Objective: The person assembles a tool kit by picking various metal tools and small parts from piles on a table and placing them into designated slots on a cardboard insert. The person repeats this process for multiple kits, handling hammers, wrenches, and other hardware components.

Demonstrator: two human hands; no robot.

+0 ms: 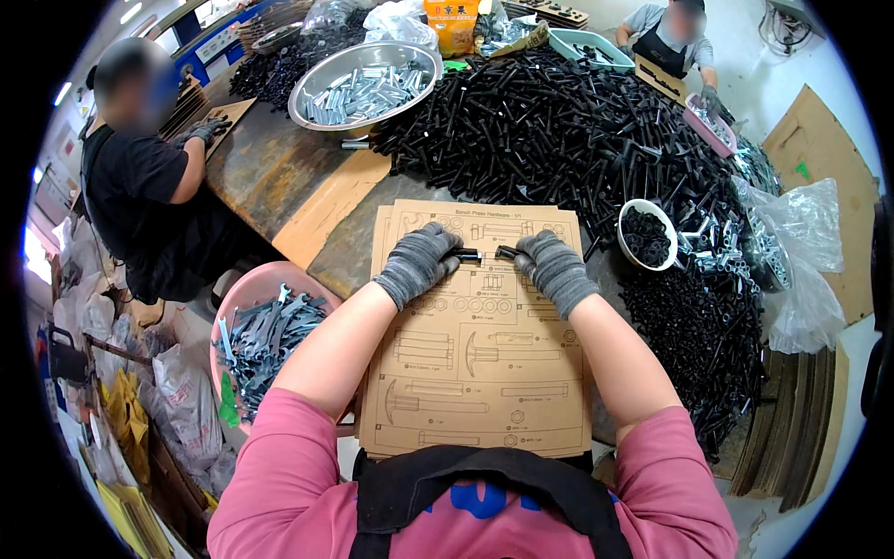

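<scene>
Gripping with both gloved hands, we have the left grip [417,264] closed round a black rod-like piece [467,253], while the right grip [557,273] pinches a shorter black piece [506,252] between thumb and fingers. Both pieces look slim, dark and slightly glossy; their finer details are too small to tell. They poke from our fingertips toward each other, a narrow gap between them, above the far part of a brown cardboard sheet [447,373] printed with hardware outlines.

Between our forearms, room for moving runs down the sheet to its near edge, at our black apron [391,489]. Beyond the counter's left edge sits a pink basin [277,275] of wrenches [270,335]. Farther along that edge, scuffed counter [244,172] and a tan cardboard strip [337,205] leave space up to a steel bowl [317,74] of metal tubes [368,93]. Piled black bolts [521,121] crowd the sheet's far edge; a white bowl [623,231] stands near its far right corner, and small black hardware [689,345] heaps along the counter's right side.
</scene>
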